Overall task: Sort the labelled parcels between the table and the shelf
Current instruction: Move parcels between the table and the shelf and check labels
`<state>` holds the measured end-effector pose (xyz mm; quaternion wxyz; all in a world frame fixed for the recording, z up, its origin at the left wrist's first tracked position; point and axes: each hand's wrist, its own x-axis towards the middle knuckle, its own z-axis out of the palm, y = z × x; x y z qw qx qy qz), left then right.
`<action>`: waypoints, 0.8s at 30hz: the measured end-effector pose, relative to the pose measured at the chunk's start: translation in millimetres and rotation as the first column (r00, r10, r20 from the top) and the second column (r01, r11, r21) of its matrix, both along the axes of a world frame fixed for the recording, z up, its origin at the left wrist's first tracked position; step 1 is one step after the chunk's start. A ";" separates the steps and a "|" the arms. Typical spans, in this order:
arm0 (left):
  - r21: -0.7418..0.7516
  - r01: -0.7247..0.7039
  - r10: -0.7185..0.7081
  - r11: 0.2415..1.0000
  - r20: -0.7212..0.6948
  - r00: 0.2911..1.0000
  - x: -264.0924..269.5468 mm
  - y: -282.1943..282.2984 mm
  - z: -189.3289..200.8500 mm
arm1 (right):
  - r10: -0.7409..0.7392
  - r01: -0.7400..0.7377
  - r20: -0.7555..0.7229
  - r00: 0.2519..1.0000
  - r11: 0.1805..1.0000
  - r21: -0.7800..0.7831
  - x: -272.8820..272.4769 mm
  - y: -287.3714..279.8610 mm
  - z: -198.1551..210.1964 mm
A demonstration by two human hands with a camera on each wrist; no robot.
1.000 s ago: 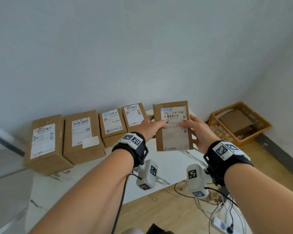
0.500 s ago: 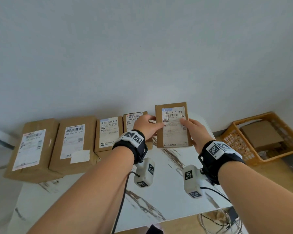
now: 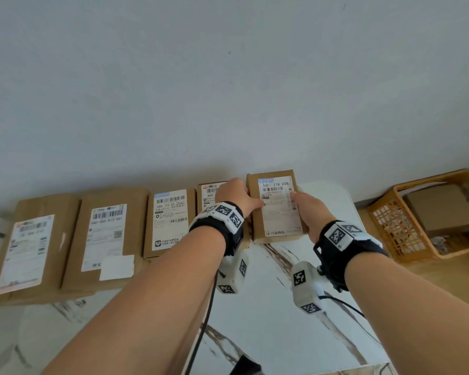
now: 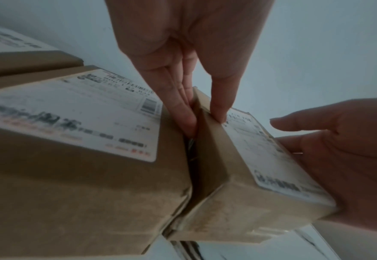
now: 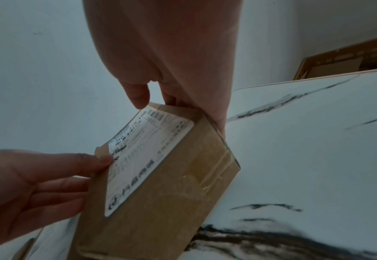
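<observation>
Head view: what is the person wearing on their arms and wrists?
Both forearms are bare, no sleeves. Each wrist carries a black strap topped by a white plate with black square fiducial markers: left wristband, right wristband. Below each hangs a white camera pod bearing similar markers: left pod, right pod. A black cable trails from the left pod.

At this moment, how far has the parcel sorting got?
Done: four labelled parcels stand in a row along the wall on the table. In hand: the left hand and right hand hold a fifth parcel at the row's right end, close beside its neighbour. Left: letting go; a box lies in the orange crate. No shelf shows.
</observation>
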<state>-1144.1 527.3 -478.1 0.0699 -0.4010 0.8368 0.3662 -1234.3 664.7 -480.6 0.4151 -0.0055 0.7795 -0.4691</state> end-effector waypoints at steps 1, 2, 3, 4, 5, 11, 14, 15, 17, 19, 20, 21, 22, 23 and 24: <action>-0.012 0.009 -0.009 1.000 0.015 1.000 -2.6 -1.7 0.1 | 0.009 -0.009 0.004 1.000 1.000 0.007 -0.3 -1.9 0.2; -0.020 0.013 -0.013 1.000 0.026 1.000 -4.6 -3.4 -0.4 | 0.013 -0.013 0.005 1.000 1.000 0.012 -0.6 -3.7 0.1; -0.023 0.012 -0.011 1.000 0.041 0.999 -6.4 -4.9 -1.9 | 0.014 -0.014 0.008 1.000 1.000 0.013 -0.8 -5.3 0.0; -0.030 0.015 -0.014 0.999 0.053 0.998 -7.8 -6.3 -3.6 | 0.015 -0.015 0.007 1.000 1.000 0.012 -1.2 -6.7 -0.8; -0.034 0.018 -0.016 0.999 0.070 0.997 -8.9 -7.0 -4.7 | 0.018 -0.018 0.004 1.000 1.000 0.014 -1.4 -7.9 -1.2; -0.033 0.043 -0.039 0.999 0.130 0.991 -14.6 -10.7 -5.8 | 0.049 -0.048 -0.041 0.998 0.998 0.035 -0.4 -9.8 0.5; -0.041 0.063 -0.056 0.997 0.146 0.988 -13.2 -9.1 -1.6 | 0.042 -0.041 -0.055 0.998 0.999 0.022 2.0 -7.2 1.9; -0.051 0.072 -0.064 0.996 0.147 0.987 -11.7 -7.3 0.3 | 0.045 -0.043 -0.072 0.996 0.999 0.029 4.1 -5.6 3.2; -0.081 0.086 -0.075 0.993 0.135 0.988 -7.3 -1.9 5.3 | 0.067 -0.061 -0.143 0.987 0.997 0.051 9.2 -1.6 7.4; -0.123 0.110 -0.094 0.986 0.125 0.988 -0.3 5.0 11.0 | 0.123 -0.102 -0.237 0.964 0.990 0.100 15.5 3.3 12.6; -0.149 0.126 -0.108 0.981 0.126 0.986 4.6 9.1 14.1 | 0.170 -0.132 -0.294 0.940 0.981 0.144 19.1 6.8 15.5; -0.175 0.143 -0.122 0.974 0.121 0.985 10.3 13.3 17.2 | 0.225 -0.162 -0.351 0.909 0.966 0.200 23.5 10.8 19.6; -0.197 0.153 -0.131 0.968 0.117 0.984 17.3 18.6 21.5 | 0.279 -0.187 -0.402 0.872 0.949 0.252 28.5 15.3 23.9; -0.216 0.158 -0.136 0.964 0.110 0.985 25.0 23.8 25.1 | 0.335 -0.216 -0.446 0.830 0.930 0.298 33.8 20.0 27.7; -0.232 0.161 -0.140 0.959 0.104 0.985 33.8 29.5 28.9 | 0.390 -0.246 -0.480 0.786 0.909 0.337 40.0 25.0 31.7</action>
